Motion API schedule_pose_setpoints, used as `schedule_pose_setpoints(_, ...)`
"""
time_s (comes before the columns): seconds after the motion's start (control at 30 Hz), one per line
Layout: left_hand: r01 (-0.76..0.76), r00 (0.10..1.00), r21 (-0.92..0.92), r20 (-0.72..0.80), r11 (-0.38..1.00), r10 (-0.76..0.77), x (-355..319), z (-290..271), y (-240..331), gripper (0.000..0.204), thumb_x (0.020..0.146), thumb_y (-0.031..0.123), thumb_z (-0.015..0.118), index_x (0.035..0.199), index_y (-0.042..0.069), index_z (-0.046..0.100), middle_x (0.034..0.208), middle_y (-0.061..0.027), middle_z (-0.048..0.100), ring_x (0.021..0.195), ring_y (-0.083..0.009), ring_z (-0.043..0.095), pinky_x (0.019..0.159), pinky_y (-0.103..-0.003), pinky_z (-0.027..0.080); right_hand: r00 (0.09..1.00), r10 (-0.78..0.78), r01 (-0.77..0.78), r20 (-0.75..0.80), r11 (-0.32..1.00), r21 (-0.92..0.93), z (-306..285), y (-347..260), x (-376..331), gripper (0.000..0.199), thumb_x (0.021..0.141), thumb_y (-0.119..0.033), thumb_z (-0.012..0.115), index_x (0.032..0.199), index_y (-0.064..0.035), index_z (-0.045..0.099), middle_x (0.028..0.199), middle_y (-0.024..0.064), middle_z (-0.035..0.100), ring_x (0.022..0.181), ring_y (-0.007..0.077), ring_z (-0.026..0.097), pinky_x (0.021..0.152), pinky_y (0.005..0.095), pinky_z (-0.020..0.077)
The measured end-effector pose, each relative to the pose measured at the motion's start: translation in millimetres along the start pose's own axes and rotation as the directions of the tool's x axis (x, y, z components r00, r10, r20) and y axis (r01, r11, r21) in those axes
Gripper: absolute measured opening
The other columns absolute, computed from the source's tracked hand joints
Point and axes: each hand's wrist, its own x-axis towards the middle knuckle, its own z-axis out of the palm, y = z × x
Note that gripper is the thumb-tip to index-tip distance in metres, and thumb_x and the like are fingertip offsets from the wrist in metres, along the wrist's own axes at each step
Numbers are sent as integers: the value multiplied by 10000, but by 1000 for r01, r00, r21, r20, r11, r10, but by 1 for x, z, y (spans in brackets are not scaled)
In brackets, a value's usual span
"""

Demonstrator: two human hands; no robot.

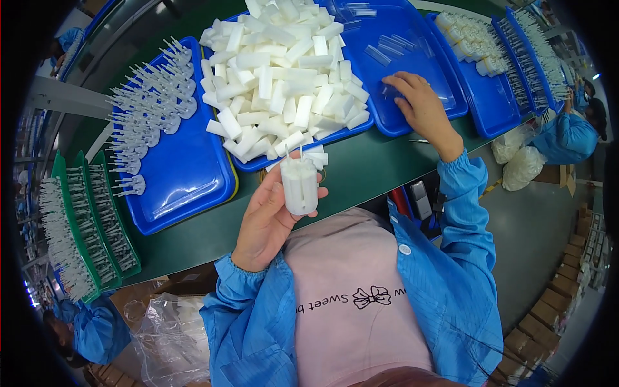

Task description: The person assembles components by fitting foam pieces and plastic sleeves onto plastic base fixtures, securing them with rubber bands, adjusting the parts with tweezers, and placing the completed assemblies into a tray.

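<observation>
My left hand [265, 216] is wrapped round a white cylindrical assembly [300, 187] in front of my chest. White blocks stand upright in it, and thin pins stick out of its top. Over the blue tray [445, 97] at the right, my right hand [418, 106] reaches in with fingers bent and the thumb apart from them. Its fingertips are at the tray floor beside small clear pieces, and I see nothing gripped. Several clear plastic strips [391, 48] lie farther back in that tray.
White blocks [277, 84] are heaped in a middle tray. At the left, a blue tray [174, 193] holds white stemmed parts [151, 106]; green racks [84, 226] of pins stand beside it. Farther right, a tray holds white assemblies [471, 42]. Other people in blue [564, 138] sit nearby.
</observation>
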Motion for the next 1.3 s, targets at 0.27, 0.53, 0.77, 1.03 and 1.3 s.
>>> schedule_pose_setpoints(0.27, -115, 990, 84, 88, 990, 108, -2, 6, 0, 728, 894, 433, 563, 1394, -19, 287, 1262, -160, 491, 1136, -244, 526, 848, -332, 480, 994, 26, -13, -107, 993, 121, -17, 4, 34, 364, 821, -157, 618, 1178, -115, 566, 1120, 109, 574, 943, 299, 586, 750, 356, 491)
schedule_pose_setpoints(0.53, -91, 996, 81, 27, 993, 89, -6, 5, -2, 653, 924, 437, 508, 1372, -7, 338, 1182, -136, 547, 1034, -196, 558, 842, -304, 466, 995, 92, -91, -34, 995, 34, 16, 16, 69, 234, 820, -137, 619, 1045, -77, 598, 967, 109, 595, 907, 295, 606, 759, 371, 498)
schedule_pose_setpoints(0.77, -52, 999, -10, -4, 999, 52, -5, 0, -4, 603, 954, 409, 456, 1374, -7, 337, 1152, -131, 562, 999, -194, 569, 782, -283, 478, 971, 129, 29, -201, 772, 635, -37, -49, 30, 193, 840, -72, 591, 1027, -35, 616, 928, 80, 603, 831, 168, 588, 708, 294, 474)
schedule_pose_setpoints(1.03, 15, 999, -165, 52, 986, -6, 4, 10, -7, 589, 972, 437, 391, 1397, 36, 323, 1150, -101, 547, 913, -160, 558, 710, -276, 461, 964, 74, 135, -256, 694, 707, -52, -118, -40, 137, 856, -77, 627, 961, 11, 626, 827, 53, 600, 637, 78, 486, 557, 217, 358)
schedule_pose_setpoints(1.3, -5, 1000, 97, 17, 995, 3, -7, 4, -11, 611, 952, 432, 452, 1394, 35, 305, 1151, -104, 547, 887, -152, 554, 723, -267, 460, 996, 24, 64, -80, 392, 918, -58, -133, -29, 147, 835, -92, 652, 942, 7, 638, 882, 84, 603, 743, 119, 535, 666, 232, 424)
